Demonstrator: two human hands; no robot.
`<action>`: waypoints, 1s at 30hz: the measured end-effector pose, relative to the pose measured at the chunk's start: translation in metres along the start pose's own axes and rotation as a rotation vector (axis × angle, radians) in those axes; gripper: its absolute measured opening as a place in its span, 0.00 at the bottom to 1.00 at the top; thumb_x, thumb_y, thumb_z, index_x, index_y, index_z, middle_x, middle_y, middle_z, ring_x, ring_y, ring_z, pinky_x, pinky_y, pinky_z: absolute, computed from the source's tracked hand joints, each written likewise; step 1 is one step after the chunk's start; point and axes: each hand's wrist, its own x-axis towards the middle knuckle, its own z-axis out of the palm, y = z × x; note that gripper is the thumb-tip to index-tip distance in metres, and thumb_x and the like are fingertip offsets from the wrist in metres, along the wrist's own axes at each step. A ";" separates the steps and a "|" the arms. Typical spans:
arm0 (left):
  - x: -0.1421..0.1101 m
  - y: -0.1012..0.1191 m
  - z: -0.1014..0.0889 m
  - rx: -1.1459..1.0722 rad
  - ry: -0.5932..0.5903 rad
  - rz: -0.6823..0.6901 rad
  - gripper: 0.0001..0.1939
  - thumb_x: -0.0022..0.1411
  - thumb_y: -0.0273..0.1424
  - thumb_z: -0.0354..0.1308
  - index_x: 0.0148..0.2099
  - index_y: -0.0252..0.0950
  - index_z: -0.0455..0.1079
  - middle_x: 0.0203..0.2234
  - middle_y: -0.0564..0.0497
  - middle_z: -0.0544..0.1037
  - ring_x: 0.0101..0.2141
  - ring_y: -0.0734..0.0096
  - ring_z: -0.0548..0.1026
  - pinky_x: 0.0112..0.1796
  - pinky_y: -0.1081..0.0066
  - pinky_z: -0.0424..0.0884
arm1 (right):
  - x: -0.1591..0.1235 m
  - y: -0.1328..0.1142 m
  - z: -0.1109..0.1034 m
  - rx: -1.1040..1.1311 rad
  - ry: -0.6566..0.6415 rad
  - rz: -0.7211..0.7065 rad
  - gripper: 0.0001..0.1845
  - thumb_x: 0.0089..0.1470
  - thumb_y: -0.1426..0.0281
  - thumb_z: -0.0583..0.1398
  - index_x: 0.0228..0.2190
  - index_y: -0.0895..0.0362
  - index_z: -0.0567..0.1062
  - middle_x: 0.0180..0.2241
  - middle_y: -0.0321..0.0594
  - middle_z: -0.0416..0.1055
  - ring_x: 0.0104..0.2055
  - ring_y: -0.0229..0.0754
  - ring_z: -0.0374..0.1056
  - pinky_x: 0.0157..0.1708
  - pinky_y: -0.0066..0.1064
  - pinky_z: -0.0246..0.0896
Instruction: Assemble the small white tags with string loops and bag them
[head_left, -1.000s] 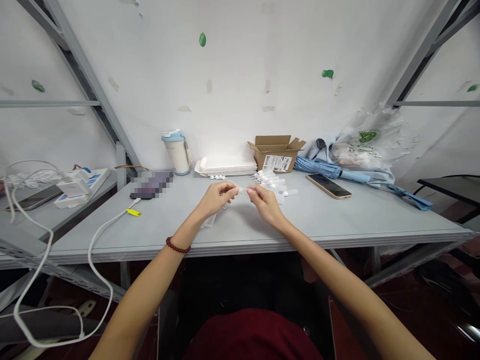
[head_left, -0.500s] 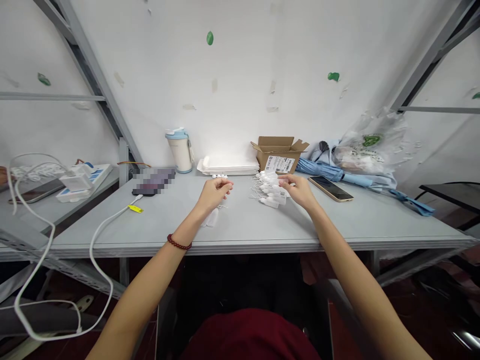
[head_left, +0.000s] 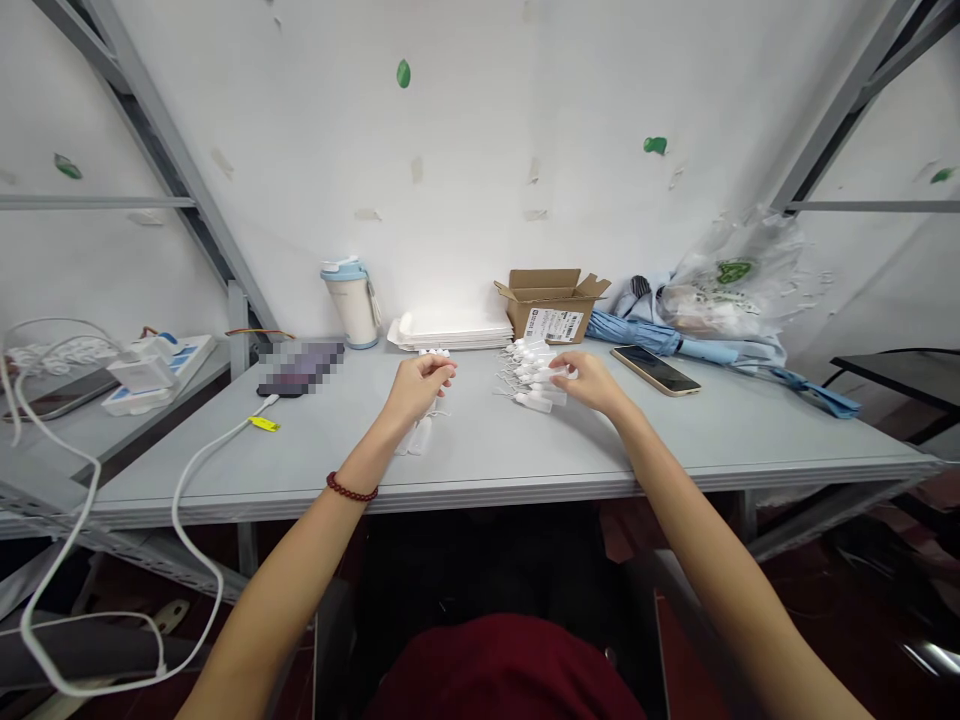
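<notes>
A pile of small white translucent plastic pieces point(head_left: 534, 376), with white ends and thin strings, lies mid-table. At the pile's right side is my right hand point(head_left: 592, 382), thumb and forefinger apart around the end of one piece; no firm grip shows. My left hand point(head_left: 414, 388) is closed to the left of the pile, thumb against curled fingers. What it holds is hidden. Small white knobs point(head_left: 435, 352) show just beyond its fingers; I cannot tell whether they are held. More translucent pieces point(head_left: 417, 437) lie on the table below that hand.
Behind the hands are a stack of white trays point(head_left: 450, 333) and an open cardboard box point(head_left: 551, 310). A tumbler point(head_left: 352, 305) stands left. To the right lie a phone point(head_left: 656, 370), a blue umbrella point(head_left: 637, 333) and a plastic bag point(head_left: 739, 285). A white cable point(head_left: 196, 465) hangs over the front edge.
The view has shifted slightly. My right thumb and forefinger have parted somewhat at the pile. My left hand remains closed in nearly the same place.
</notes>
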 end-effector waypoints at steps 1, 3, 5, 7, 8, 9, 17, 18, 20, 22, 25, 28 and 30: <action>0.001 -0.001 -0.002 0.010 0.014 0.008 0.10 0.47 0.33 0.58 0.31 0.33 0.73 0.27 0.50 0.75 0.27 0.72 0.70 0.27 0.73 0.66 | 0.000 0.000 0.000 -0.002 0.007 0.005 0.12 0.43 0.72 0.59 0.32 0.60 0.78 0.35 0.44 0.75 0.33 0.42 0.65 0.38 0.34 0.59; 0.005 -0.002 -0.009 0.055 0.046 0.039 0.10 0.47 0.33 0.58 0.32 0.33 0.73 0.27 0.49 0.75 0.27 0.71 0.70 0.27 0.73 0.66 | -0.001 -0.003 -0.001 0.008 0.024 0.016 0.11 0.43 0.72 0.60 0.31 0.60 0.77 0.35 0.45 0.75 0.34 0.42 0.65 0.38 0.34 0.59; 0.010 -0.004 -0.021 0.134 0.074 0.085 0.11 0.47 0.34 0.59 0.33 0.33 0.74 0.25 0.49 0.75 0.28 0.70 0.71 0.26 0.72 0.66 | -0.002 -0.008 -0.005 0.064 0.047 0.034 0.09 0.44 0.70 0.59 0.30 0.60 0.77 0.35 0.45 0.76 0.34 0.42 0.66 0.37 0.34 0.59; 0.018 -0.006 -0.036 0.194 0.093 0.100 0.11 0.47 0.34 0.58 0.32 0.34 0.74 0.25 0.49 0.76 0.29 0.68 0.72 0.27 0.72 0.67 | -0.001 -0.016 -0.008 0.151 0.096 0.050 0.09 0.46 0.68 0.58 0.28 0.59 0.76 0.33 0.43 0.76 0.33 0.42 0.66 0.35 0.33 0.60; 0.023 -0.008 -0.043 0.221 0.099 0.076 0.10 0.47 0.34 0.58 0.31 0.34 0.74 0.25 0.48 0.77 0.29 0.67 0.72 0.26 0.72 0.67 | 0.001 -0.023 -0.009 0.195 0.131 0.050 0.08 0.47 0.68 0.58 0.27 0.59 0.76 0.31 0.42 0.75 0.32 0.41 0.66 0.34 0.32 0.60; 0.030 -0.009 -0.050 0.271 0.085 0.055 0.09 0.47 0.33 0.58 0.30 0.35 0.74 0.25 0.48 0.77 0.29 0.66 0.72 0.26 0.71 0.67 | 0.003 -0.030 -0.008 0.231 0.163 0.038 0.08 0.48 0.68 0.57 0.26 0.58 0.75 0.30 0.41 0.75 0.31 0.40 0.66 0.34 0.32 0.59; 0.103 -0.036 -0.045 0.701 0.003 0.177 0.08 0.45 0.23 0.55 0.26 0.36 0.75 0.26 0.46 0.79 0.34 0.59 0.74 0.40 0.65 0.67 | 0.024 -0.123 0.053 0.509 -0.118 -0.235 0.07 0.52 0.73 0.56 0.31 0.59 0.74 0.25 0.36 0.73 0.28 0.35 0.66 0.31 0.26 0.57; 0.107 -0.042 -0.043 0.703 0.005 0.182 0.10 0.46 0.23 0.54 0.28 0.36 0.75 0.28 0.46 0.79 0.35 0.58 0.74 0.42 0.64 0.67 | 0.023 -0.131 0.061 0.533 -0.177 -0.243 0.07 0.52 0.73 0.55 0.32 0.59 0.74 0.25 0.35 0.72 0.27 0.34 0.66 0.30 0.26 0.57; 0.111 -0.056 -0.043 0.698 -0.014 0.198 0.13 0.46 0.22 0.53 0.32 0.34 0.76 0.32 0.45 0.80 0.37 0.59 0.74 0.44 0.64 0.67 | 0.019 -0.142 0.071 0.538 -0.238 -0.287 0.08 0.51 0.75 0.55 0.33 0.59 0.74 0.23 0.33 0.71 0.26 0.33 0.64 0.31 0.26 0.56; 0.112 -0.070 -0.047 0.687 -0.060 0.242 0.15 0.46 0.22 0.52 0.35 0.34 0.77 0.36 0.45 0.80 0.40 0.59 0.74 0.47 0.64 0.66 | 0.014 -0.144 0.075 0.552 -0.272 -0.307 0.09 0.49 0.77 0.55 0.33 0.59 0.74 0.22 0.32 0.70 0.26 0.33 0.63 0.31 0.26 0.56; 0.113 -0.084 -0.055 0.689 -0.120 0.315 0.17 0.47 0.21 0.52 0.38 0.35 0.78 0.40 0.44 0.78 0.43 0.57 0.73 0.50 0.62 0.64 | 0.007 -0.141 0.073 0.600 -0.361 -0.299 0.11 0.48 0.79 0.54 0.34 0.59 0.74 0.21 0.30 0.69 0.24 0.32 0.61 0.30 0.25 0.55; 0.115 -0.088 -0.057 0.778 -0.129 0.308 0.18 0.48 0.21 0.52 0.40 0.33 0.77 0.41 0.42 0.77 0.43 0.56 0.73 0.50 0.61 0.64 | 0.003 -0.141 0.071 0.623 -0.464 -0.332 0.13 0.47 0.79 0.54 0.35 0.59 0.75 0.20 0.29 0.67 0.23 0.32 0.60 0.29 0.24 0.55; 0.114 -0.086 -0.056 0.858 -0.132 0.295 0.18 0.49 0.21 0.51 0.41 0.32 0.77 0.41 0.41 0.77 0.42 0.56 0.73 0.49 0.61 0.64 | 0.001 -0.142 0.071 0.618 -0.510 -0.365 0.14 0.46 0.78 0.54 0.35 0.59 0.75 0.20 0.29 0.66 0.23 0.32 0.59 0.28 0.24 0.55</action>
